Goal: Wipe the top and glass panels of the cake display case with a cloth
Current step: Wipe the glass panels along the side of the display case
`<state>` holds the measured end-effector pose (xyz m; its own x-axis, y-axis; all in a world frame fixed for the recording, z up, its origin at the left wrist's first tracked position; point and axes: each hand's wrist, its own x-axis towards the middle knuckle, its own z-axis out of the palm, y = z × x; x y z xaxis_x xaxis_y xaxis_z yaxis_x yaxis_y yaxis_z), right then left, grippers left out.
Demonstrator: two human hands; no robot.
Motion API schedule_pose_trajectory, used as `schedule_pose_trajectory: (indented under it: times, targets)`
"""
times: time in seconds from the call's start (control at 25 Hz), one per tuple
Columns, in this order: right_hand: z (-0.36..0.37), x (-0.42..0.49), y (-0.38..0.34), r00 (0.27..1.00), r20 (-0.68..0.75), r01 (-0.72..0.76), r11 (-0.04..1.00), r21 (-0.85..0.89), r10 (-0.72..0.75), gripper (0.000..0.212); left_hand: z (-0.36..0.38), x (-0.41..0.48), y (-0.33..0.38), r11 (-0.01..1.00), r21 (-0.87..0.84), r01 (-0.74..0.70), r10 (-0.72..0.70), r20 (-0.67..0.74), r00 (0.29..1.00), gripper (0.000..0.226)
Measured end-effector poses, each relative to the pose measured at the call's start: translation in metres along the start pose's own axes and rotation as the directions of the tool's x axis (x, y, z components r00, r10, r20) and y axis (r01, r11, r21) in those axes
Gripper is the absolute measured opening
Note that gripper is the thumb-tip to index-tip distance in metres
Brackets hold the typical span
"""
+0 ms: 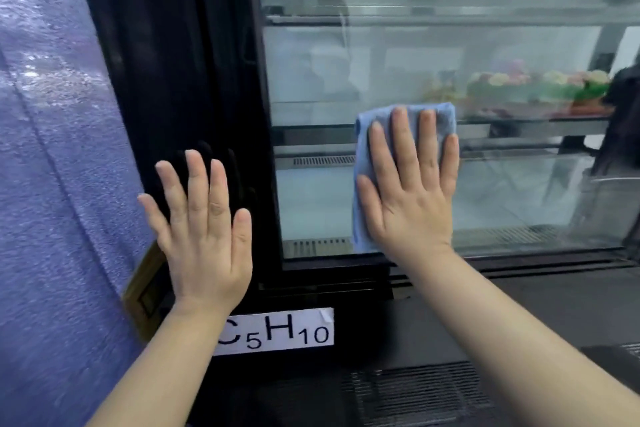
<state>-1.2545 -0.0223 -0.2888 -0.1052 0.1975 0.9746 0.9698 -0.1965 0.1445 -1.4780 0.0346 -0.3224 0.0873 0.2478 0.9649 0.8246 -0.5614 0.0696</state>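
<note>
Right hand: flat, fingers straight and slightly spread, palm pressing the blue cloth against the glass panel of the display case. The cloth is folded. It shows above my fingertips and down the thumb side of the hand, and its lower edge reaches almost to the bottom edge of the glass.

Left hand: open, fingers straight and spread, palm flat on the black frame of the case, holding nothing. The two hands are apart, with the frame's inner edge between them. The left sits a little lower than the right.

Writing: a white paper label is stuck on the black base just below and to the right of my left wrist. It reads "C5H10" (5 and 10 as subscripts). The forearm covers the left part of the C. I can read no other text or brand.

A slotted vent strip runs inside the case, left of the cloth's lower corner. Above and to the right of my right fingertips, pink and yellow flowers show in the glass (reflection or seen through, cannot tell). Below my right forearm is a dark grille in the base. Left of my left hand is a blue textured surface, with a brass-coloured piece beside the wrist.
</note>
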Motion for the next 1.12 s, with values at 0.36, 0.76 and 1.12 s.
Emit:
schedule_pose_trajectory:
  times: [0.36, 0.76, 1.12]
  targets:
    - [0.003, 0.021, -0.078, 0.977, -0.004, 0.211, 0.975, 0.072, -0.211, 0.054, -0.011, 0.055, -0.023, 0.995, -0.086, 0.052, -0.062, -0.118, 0.991, 0.054]
    - [-0.031, 0.321, -0.067, 0.996, -0.075, -0.032, 0.995, 0.09, 0.038, 0.054, -0.043, 0.24, -0.019, 0.998, -0.022, -0.057, 0.052, -0.185, 0.981, 0.059]
    - [0.003, 0.016, -0.086, 0.99, 0.046, 0.134, 0.989, 0.061, -0.137, 0.054, -0.049, 0.132, -0.02, 0.97, -0.24, -0.026, 0.003, -0.099, 0.995, 0.053]
